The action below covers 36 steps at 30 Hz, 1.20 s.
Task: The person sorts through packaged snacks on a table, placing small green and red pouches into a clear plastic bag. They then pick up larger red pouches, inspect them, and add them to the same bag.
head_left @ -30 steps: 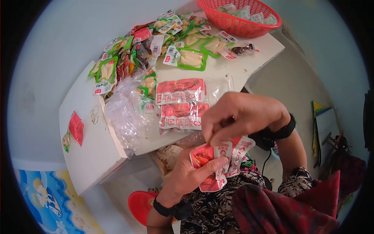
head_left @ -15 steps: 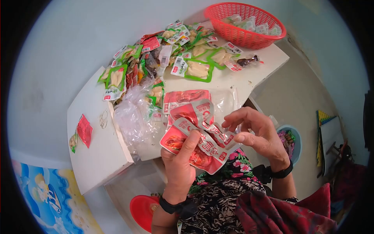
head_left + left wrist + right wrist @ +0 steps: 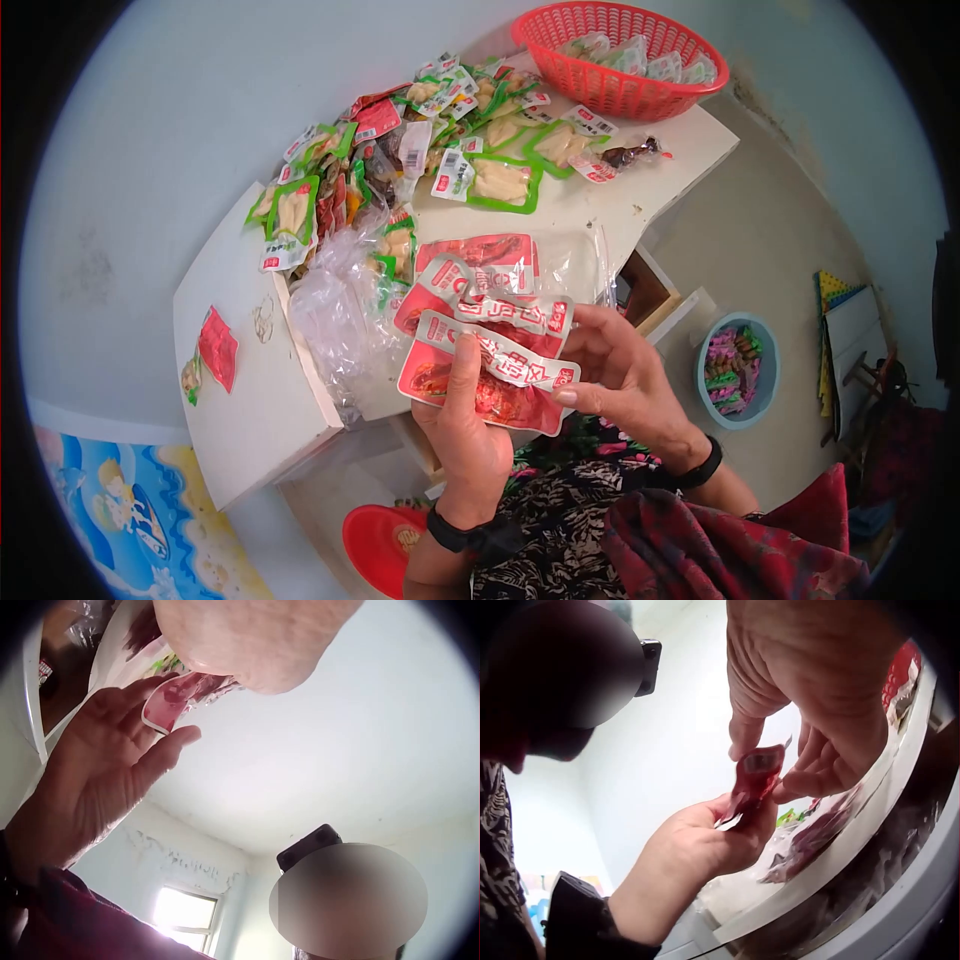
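Two red-and-white sealed food packets (image 3: 490, 385), printed with a picture of food, overlap in a fan over the table's front edge. My left hand (image 3: 468, 450) grips them from the near left, thumb laid across the lower packet. At their right ends is my right hand (image 3: 630, 385), thumb at the lower packet's corner and fingers around the upper one's end. In the right wrist view, a packet end (image 3: 757, 776) sits between the right thumb and fingers. Behind the held packets, more red packets (image 3: 485, 250) lie in a clear plastic bag (image 3: 575, 265).
A heap of green-edged and dark food packets (image 3: 380, 150) covers the back of the white table (image 3: 440, 215). Crumpled clear plastic (image 3: 340, 290) lies at its left. A red basket (image 3: 620, 85) stands at the back right; a blue basin (image 3: 770, 385) sits on the floor.
The packets have been turned and fanned out over the table's front edge. My right hand moved off them, then came back to their right ends.
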### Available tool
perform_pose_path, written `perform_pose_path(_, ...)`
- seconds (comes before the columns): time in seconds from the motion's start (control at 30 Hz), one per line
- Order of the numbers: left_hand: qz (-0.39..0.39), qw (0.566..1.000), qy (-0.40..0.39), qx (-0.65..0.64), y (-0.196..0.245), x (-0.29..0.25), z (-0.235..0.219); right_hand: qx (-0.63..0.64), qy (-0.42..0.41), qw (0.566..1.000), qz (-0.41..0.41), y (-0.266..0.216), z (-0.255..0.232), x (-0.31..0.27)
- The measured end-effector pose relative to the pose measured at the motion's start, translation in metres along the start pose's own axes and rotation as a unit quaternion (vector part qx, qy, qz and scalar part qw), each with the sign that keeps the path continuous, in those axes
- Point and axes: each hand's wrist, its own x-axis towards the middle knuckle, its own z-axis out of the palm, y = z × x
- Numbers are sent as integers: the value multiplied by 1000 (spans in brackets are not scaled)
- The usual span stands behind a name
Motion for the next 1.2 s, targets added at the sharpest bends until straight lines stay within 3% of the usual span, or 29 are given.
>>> perform_pose_path(0.07, -6, 1000, 4, 3, 1, -2, 2, 62, 19, 998, 4, 3, 9, -1)
perform_pose_path(0.3, -45, 988, 58, -133, -8, -4, 6, 29, 85, 995, -40, 15, 16, 1)
perform_pose_path(0.5, -85, 982, 42, -162, -6, -2, -3, 51, 55, 995, -62, 18, 29, 1)
perform_pose_path(0.53, -86, 983, 40, -159, -4, -2, -3, 14, 40, 998, -37, 20, 25, -2)
perform_pose_path(0.6, -81, 980, 39, -177, 1, 0, -2, -61, 8, 998, 14, 25, 17, -6)
perform_pose_path(0.7, -47, 984, 40, -170, -4, 6, -5, -31, 67, 996, 53, 18, 25, -6)
perform_pose_path(1.1, -19, 987, 55, -151, 4, 16, -11, -147, 54, 988, -18, 9, 10, -4)
perform_pose_path(1.2, -7, 988, 62, -140, 7, 21, -16, -156, 75, 985, 4, 6, 0, -6)
